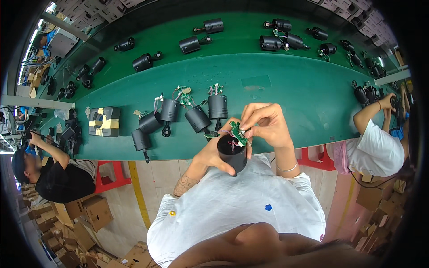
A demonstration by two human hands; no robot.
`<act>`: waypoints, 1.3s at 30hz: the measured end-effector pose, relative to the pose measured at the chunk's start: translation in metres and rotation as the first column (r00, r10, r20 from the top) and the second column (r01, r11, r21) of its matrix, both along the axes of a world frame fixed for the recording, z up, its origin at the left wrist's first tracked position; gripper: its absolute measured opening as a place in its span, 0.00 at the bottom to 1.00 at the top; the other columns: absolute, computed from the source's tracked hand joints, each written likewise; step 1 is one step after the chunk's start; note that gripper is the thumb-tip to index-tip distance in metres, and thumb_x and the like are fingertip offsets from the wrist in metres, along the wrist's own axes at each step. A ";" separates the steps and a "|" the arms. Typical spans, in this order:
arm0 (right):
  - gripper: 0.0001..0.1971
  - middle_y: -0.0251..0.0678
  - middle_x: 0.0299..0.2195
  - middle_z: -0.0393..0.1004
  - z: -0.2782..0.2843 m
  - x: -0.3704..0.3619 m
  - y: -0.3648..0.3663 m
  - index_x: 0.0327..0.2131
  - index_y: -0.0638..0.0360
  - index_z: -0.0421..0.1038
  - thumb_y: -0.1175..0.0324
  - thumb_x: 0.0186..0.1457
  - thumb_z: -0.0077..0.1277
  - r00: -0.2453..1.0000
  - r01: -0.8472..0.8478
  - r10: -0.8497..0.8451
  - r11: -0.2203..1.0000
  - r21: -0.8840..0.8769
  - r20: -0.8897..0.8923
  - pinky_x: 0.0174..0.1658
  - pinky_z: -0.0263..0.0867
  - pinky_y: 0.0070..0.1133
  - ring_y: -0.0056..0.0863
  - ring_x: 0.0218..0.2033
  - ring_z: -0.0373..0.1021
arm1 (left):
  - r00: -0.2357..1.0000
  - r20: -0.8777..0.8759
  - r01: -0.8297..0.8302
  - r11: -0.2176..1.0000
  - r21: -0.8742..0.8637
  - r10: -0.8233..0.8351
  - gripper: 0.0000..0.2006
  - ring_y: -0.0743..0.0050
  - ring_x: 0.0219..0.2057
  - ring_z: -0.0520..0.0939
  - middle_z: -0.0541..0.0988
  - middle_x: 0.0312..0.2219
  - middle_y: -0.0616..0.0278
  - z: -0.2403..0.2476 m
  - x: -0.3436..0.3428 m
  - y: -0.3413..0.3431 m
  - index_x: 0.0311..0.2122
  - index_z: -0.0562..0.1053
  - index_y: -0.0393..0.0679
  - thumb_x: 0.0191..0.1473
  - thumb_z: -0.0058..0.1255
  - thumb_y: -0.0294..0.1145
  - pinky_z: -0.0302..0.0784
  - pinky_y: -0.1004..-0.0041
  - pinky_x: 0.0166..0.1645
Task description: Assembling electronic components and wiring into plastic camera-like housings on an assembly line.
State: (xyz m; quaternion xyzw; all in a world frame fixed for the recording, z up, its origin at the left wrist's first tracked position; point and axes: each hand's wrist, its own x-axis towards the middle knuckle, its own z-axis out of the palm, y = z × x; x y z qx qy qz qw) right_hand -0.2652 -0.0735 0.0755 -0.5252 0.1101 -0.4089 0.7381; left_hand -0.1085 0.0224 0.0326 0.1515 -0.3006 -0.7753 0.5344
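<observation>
My left hand (210,156) is wrapped round a black cylindrical housing (233,160), its open end facing up. Thin wires run out of that opening to a green circuit board (239,134) above the rim. The fingers of my right hand (268,123) pinch the board at its right edge; a small pale part shows at the fingertips. Beyond my hands, several similar black housings (170,110) lie on the green table, some with circuit boards (184,91) and wires hanging out. A black block with yellow tape (104,121) sits to the left.
Behind the green table (295,85) runs a green strip (241,31) carrying several more black housings (190,44). A person in black (62,174) works at the left, another in white (375,147) at the right. Red stools (114,176) and cardboard boxes (96,212) stand on the floor.
</observation>
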 end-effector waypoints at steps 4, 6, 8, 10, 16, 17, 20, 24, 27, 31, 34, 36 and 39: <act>0.10 0.36 0.27 0.75 0.001 0.000 0.000 0.26 0.62 0.80 0.86 0.37 0.61 0.999 -0.023 0.023 1.000 -0.012 -0.030 0.33 0.66 0.14 0.20 0.26 0.68 | 0.943 0.331 0.028 0.985 -0.172 0.031 0.47 0.64 0.34 0.80 0.79 0.33 0.47 0.003 0.006 -0.004 0.55 0.62 0.39 0.22 0.71 0.31 0.77 0.66 0.36; 0.10 0.35 0.26 0.75 0.001 -0.002 -0.001 0.26 0.62 0.80 0.86 0.37 0.61 0.998 -0.021 0.019 0.999 -0.029 -0.053 0.33 0.66 0.14 0.20 0.25 0.68 | 0.930 0.362 -0.027 0.992 -0.120 0.069 0.42 0.63 0.35 0.80 0.79 0.33 0.52 0.010 0.006 -0.003 0.51 0.64 0.39 0.24 0.71 0.30 0.75 0.67 0.40; 0.09 0.35 0.26 0.75 0.000 -0.003 -0.001 0.26 0.62 0.80 0.86 0.38 0.61 0.997 -0.019 0.015 0.999 -0.046 -0.077 0.32 0.66 0.15 0.20 0.25 0.68 | 0.913 0.394 -0.084 0.994 -0.069 0.104 0.37 0.63 0.35 0.79 0.79 0.34 0.56 0.013 0.006 -0.002 0.46 0.67 0.39 0.25 0.71 0.30 0.74 0.67 0.43; 0.09 0.35 0.25 0.75 0.003 -0.003 0.001 0.26 0.62 0.80 0.85 0.37 0.62 0.992 -0.008 0.006 1.000 -0.014 -0.125 0.32 0.65 0.15 0.20 0.25 0.67 | 0.933 0.349 -0.084 0.996 -0.026 0.088 0.37 0.63 0.36 0.79 0.79 0.35 0.56 0.012 0.006 -0.002 0.46 0.68 0.39 0.24 0.71 0.29 0.74 0.67 0.44; 0.09 0.35 0.24 0.75 0.005 0.001 0.006 0.25 0.61 0.80 0.82 0.35 0.64 0.967 0.056 -0.065 0.998 -0.042 -0.247 0.30 0.62 0.16 0.20 0.25 0.66 | 0.940 0.310 -0.147 0.989 -0.007 0.142 0.34 0.63 0.39 0.78 0.78 0.40 0.56 0.001 0.007 0.001 0.44 0.69 0.39 0.24 0.71 0.27 0.73 0.69 0.47; 0.09 0.35 0.24 0.75 0.004 0.002 0.007 0.24 0.61 0.80 0.82 0.35 0.64 0.969 0.067 -0.089 0.993 -0.101 -0.232 0.30 0.62 0.16 0.20 0.25 0.66 | 0.914 0.357 -0.181 0.981 -0.065 0.193 0.33 0.63 0.39 0.78 0.77 0.41 0.56 -0.002 0.007 0.001 0.43 0.70 0.39 0.25 0.70 0.26 0.72 0.70 0.48; 0.09 0.34 0.24 0.75 0.004 0.003 0.007 0.24 0.60 0.80 0.83 0.35 0.63 0.967 0.084 -0.125 0.979 -0.183 -0.221 0.30 0.62 0.16 0.19 0.25 0.66 | 0.835 0.484 -0.210 0.965 -0.159 0.261 0.32 0.64 0.39 0.78 0.76 0.43 0.57 0.002 0.011 0.000 0.44 0.70 0.39 0.27 0.69 0.26 0.72 0.71 0.48; 0.10 0.31 0.24 0.76 0.005 0.003 0.008 0.25 0.59 0.81 0.84 0.36 0.59 0.959 0.104 -0.166 0.960 -0.260 -0.229 0.30 0.63 0.16 0.19 0.25 0.66 | 0.643 0.698 -0.178 0.949 -0.262 0.314 0.31 0.67 0.38 0.77 0.75 0.43 0.58 0.013 0.017 -0.002 0.45 0.71 0.38 0.28 0.67 0.26 0.71 0.72 0.47; 0.11 0.30 0.25 0.76 -0.003 0.003 0.008 0.25 0.57 0.81 0.84 0.35 0.59 0.942 0.157 -0.259 0.902 -0.401 -0.212 0.34 0.62 0.18 0.20 0.25 0.65 | 0.579 0.686 -0.282 0.898 -0.338 0.440 0.31 0.70 0.35 0.75 0.75 0.40 0.59 0.015 0.011 -0.001 0.45 0.71 0.38 0.28 0.66 0.25 0.71 0.73 0.44; 0.11 0.29 0.25 0.77 -0.006 0.006 0.011 0.25 0.56 0.81 0.83 0.34 0.59 0.926 0.181 -0.319 0.846 -0.501 -0.205 0.37 0.61 0.19 0.21 0.26 0.65 | 0.525 0.618 -0.370 0.811 -0.454 0.585 0.32 0.73 0.34 0.75 0.76 0.38 0.59 0.008 0.001 -0.002 0.46 0.70 0.38 0.28 0.65 0.24 0.71 0.74 0.43; 0.11 0.28 0.25 0.77 -0.006 0.007 0.015 0.25 0.55 0.82 0.82 0.34 0.59 0.913 0.189 -0.353 0.811 -0.554 -0.205 0.39 0.60 0.20 0.21 0.26 0.65 | 0.492 0.545 -0.418 0.733 -0.537 0.679 0.33 0.74 0.33 0.76 0.76 0.37 0.60 0.004 -0.002 -0.002 0.47 0.70 0.38 0.28 0.64 0.23 0.72 0.75 0.43; 0.11 0.27 0.25 0.76 -0.006 0.008 0.017 0.25 0.54 0.82 0.81 0.34 0.59 0.919 0.176 -0.342 0.801 -0.572 -0.197 0.39 0.59 0.20 0.21 0.26 0.65 | 0.450 0.622 -0.402 0.768 -0.499 0.640 0.33 0.73 0.33 0.76 0.77 0.36 0.60 0.008 -0.003 -0.003 0.49 0.70 0.39 0.29 0.63 0.22 0.72 0.75 0.42; 0.11 0.27 0.24 0.76 -0.005 0.010 0.020 0.25 0.54 0.82 0.80 0.34 0.59 0.926 0.159 -0.328 0.791 -0.590 -0.190 0.39 0.58 0.20 0.21 0.26 0.65 | 0.404 0.693 -0.392 0.797 -0.459 0.598 0.34 0.73 0.32 0.76 0.77 0.35 0.61 0.009 -0.004 -0.005 0.50 0.70 0.40 0.30 0.62 0.22 0.72 0.75 0.41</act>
